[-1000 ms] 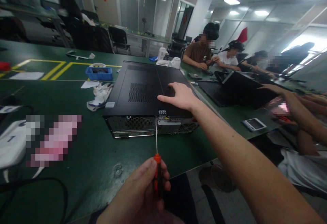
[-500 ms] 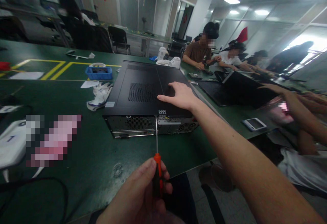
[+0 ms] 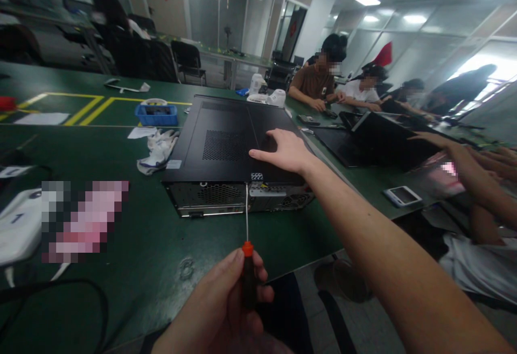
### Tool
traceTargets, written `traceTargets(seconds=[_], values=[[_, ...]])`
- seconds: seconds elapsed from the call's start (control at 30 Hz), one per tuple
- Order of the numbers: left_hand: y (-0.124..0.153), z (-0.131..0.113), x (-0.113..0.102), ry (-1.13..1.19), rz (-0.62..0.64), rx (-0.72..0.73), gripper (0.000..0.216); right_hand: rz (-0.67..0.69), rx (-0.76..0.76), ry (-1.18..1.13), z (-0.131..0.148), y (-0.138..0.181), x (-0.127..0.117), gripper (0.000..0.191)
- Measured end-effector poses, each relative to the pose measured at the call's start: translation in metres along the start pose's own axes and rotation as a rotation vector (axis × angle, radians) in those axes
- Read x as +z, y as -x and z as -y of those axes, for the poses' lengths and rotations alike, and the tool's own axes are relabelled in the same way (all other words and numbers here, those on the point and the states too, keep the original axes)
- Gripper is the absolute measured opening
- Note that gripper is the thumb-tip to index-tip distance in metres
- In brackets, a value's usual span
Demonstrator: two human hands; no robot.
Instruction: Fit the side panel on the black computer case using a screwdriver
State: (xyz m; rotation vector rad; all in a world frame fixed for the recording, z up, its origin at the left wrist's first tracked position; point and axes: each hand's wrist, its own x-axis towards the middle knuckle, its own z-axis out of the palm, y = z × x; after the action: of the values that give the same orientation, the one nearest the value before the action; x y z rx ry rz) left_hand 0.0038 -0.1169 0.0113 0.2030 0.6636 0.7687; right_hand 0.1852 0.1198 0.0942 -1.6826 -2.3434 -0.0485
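A black desktop computer case (image 3: 226, 122) lies flat on the green table, its rear panel facing me. My left hand (image 3: 230, 295) is closed around the black and orange handle of a screwdriver (image 3: 247, 268). The shaft points away from me, and its tip meets the upper rim of the rear panel near the middle; whether a screw is there is too small to tell. On the right half of the case's top cover rests my right hand (image 3: 285, 152), fingers spread and holding nothing.
Left of the case lie white gloves (image 3: 159, 149) and a blue bin (image 3: 156, 114). A white device marked 1 (image 3: 20, 219) sits at far left beside a cable. To the right are a phone (image 3: 403, 196), black panels (image 3: 375, 138) and a co-worker's arm (image 3: 464, 165).
The screwdriver handle has turned in my left hand: its orange side stripe no longer shows. The tip stays at the same spot, and my right hand has not moved.
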Motion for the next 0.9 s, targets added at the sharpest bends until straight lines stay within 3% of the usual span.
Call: traceTargets(seconds=[0.67, 0.9], values=[[0.0009, -0.0010, -0.0028, -0.072, 0.018, 0.010, 0.036, 0.004, 0.006, -0.010, 0.0021, 0.0014, -0.0015, 0.104], [0.0003, -0.0025, -0.0012, -0.093, -0.053, 0.062, 0.047, 0.007, 0.008, -0.006, 0.0024, 0.0015, -0.0017, 0.108]])
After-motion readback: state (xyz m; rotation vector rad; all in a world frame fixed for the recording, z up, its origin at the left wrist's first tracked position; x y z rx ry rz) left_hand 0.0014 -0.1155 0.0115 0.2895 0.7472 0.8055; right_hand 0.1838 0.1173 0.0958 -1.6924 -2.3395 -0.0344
